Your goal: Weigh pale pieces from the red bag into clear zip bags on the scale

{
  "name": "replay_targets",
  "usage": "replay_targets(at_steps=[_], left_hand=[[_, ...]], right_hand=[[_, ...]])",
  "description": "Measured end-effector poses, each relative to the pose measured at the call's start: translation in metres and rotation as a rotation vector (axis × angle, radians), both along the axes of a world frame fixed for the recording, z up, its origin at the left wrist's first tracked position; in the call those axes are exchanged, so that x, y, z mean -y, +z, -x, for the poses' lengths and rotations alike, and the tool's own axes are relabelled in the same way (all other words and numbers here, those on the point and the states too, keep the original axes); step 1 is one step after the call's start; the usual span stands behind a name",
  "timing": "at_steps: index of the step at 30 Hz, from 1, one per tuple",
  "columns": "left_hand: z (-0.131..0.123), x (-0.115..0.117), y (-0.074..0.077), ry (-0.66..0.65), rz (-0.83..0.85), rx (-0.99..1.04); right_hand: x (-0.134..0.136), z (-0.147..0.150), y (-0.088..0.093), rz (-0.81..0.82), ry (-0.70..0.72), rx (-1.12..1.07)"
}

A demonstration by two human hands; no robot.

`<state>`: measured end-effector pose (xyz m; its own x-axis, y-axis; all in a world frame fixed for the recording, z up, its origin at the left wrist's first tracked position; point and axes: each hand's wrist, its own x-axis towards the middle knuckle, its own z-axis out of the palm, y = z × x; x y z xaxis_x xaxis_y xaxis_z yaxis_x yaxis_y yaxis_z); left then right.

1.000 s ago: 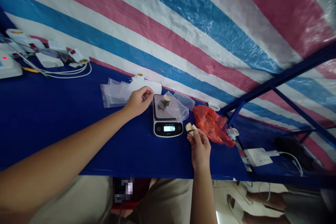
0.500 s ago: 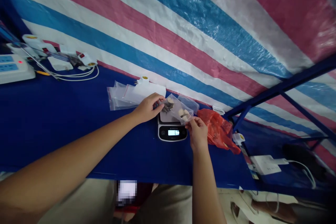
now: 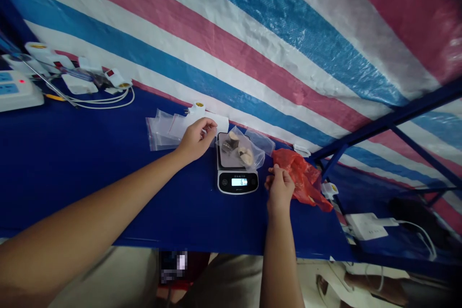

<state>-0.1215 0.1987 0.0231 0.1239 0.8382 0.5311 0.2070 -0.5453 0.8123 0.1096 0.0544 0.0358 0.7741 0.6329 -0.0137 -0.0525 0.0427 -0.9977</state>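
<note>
A digital kitchen scale (image 3: 237,183) stands on the blue table with its display lit, the digits looking like 6.7. On its platform lies a clear plastic bag (image 3: 257,158) with several pale, dark-edged chunks (image 3: 246,156) inside; their kind is not clear. My left hand (image 3: 198,138) hovers just left of the platform, fingers loosely bent, holding nothing. To the right of the scale, my right hand (image 3: 279,187) is empty and loosely curled, with thumb and fingers apart. Close behind it is a crumpled red plastic bag (image 3: 301,175).
Clear zip bags (image 3: 162,127) and a white sheet (image 3: 221,122) lie left of the scale, with a white plug adapter (image 3: 198,107) behind. A power strip (image 3: 18,91) and cables (image 3: 108,104) sit far left. Striped tarp (image 3: 231,53) lines the back; a blue frame bar (image 3: 390,118) rises right.
Both hands have let go of the clear bag, which now rests on the scale platform. My left hand moved left and my right hand moved right and down.
</note>
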Motion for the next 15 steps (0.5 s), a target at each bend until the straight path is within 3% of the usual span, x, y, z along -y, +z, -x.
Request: replay_targets(at_steps=[15], left_hand=[[0.0012,0.005,0.0053,0.011,0.014,-0.01]], right_hand=[[0.0006,0.0039,0.0022,0.066,0.001,0.074]])
